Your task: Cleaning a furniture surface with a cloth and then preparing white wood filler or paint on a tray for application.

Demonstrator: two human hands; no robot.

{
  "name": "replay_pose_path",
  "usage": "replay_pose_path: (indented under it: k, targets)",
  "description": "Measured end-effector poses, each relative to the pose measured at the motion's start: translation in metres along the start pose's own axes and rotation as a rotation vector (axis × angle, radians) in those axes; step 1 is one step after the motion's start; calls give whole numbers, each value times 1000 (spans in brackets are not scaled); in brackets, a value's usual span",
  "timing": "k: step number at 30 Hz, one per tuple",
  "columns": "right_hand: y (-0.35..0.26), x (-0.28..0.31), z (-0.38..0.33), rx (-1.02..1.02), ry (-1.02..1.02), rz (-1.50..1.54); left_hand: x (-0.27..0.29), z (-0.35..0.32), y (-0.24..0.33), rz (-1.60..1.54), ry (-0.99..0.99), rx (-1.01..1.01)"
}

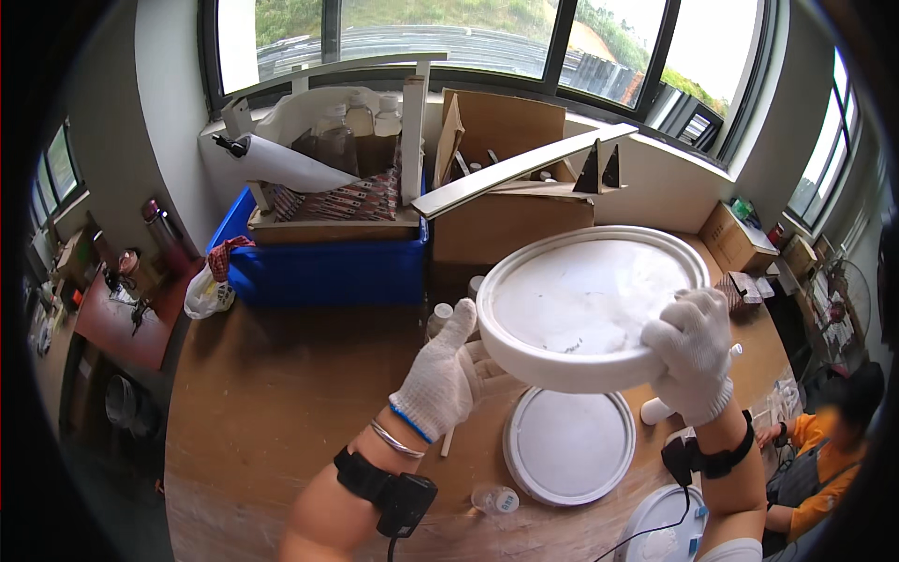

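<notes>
Raised and tilted over the table is a large round white lid (590, 300) with a thick rim, smudged on top. My right hand (695, 351), in a white knit glove, grips its right edge with the fingers curled over the rim. Beside the lid's lower left edge is my left hand (440, 379), also gloved, its thumb up and fingers stretched out toward the underside; whether they touch it I cannot tell. Below lies a second round white lid (569, 445) on the brown table (281, 412). A third white lid (655, 536) is partly cut off near my right forearm.
A small clear bottle (494, 499) lies at the near side, and a white cylinder (655, 410) sits beside the second lid. Behind are a blue crate (328, 272) and a cardboard box (510, 228) with a white strip (524, 169) across it. A person (829, 450) in orange sits at right.
</notes>
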State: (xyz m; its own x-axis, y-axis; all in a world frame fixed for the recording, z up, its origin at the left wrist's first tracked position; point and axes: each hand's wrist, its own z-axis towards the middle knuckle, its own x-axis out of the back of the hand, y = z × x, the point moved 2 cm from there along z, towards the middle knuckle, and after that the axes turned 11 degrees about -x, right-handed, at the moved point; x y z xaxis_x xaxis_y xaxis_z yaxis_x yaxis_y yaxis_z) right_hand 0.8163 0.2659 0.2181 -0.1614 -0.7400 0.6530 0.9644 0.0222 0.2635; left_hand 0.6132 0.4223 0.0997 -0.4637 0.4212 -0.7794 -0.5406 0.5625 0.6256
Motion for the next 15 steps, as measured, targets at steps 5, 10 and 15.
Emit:
replay_pose_path:
  k: [5, 10, 15]
  targets:
    - [-32, 29, -11, 88, -45, -27, -11, -16, -1, -10, 98, -154]
    - [-46, 60, 14, 58, -135, 248, 35, -86, 20, -94, 291, -237]
    - [37, 1, 45, -548, 65, 551, 135, -223, 44, 152, 619, -403]
